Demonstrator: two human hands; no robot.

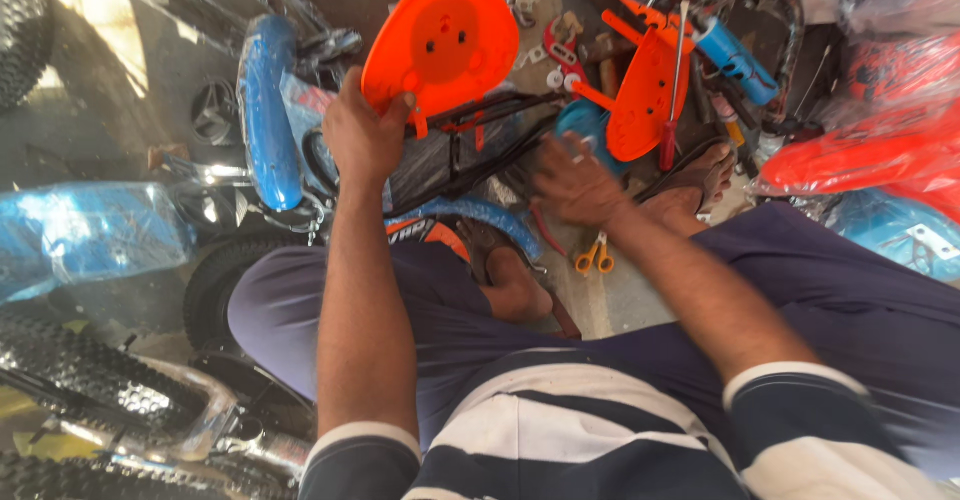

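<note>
My left hand (365, 135) grips the lower edge of an orange plastic seat plate (445, 40) and holds it up above a black wire basket frame (460, 145). My right hand (570, 180) is blurred, fingers spread, hovering just right of that frame and holding nothing that I can see. A second orange seat plate (645, 95) lies beyond the right hand with a screwdriver (675, 80) leaning across it. Small yellow-handled pliers (594, 256) lie on the floor under my right wrist.
Blue bicycle mudguards (265, 110) and plastic-wrapped blue parts (80, 230) lie at the left. Knobbly tyres (90, 380) and a chrome frame fill the lower left. Orange wrapped parts (870, 150) sit at the right. My sandalled feet (695, 175) rest among loose tools.
</note>
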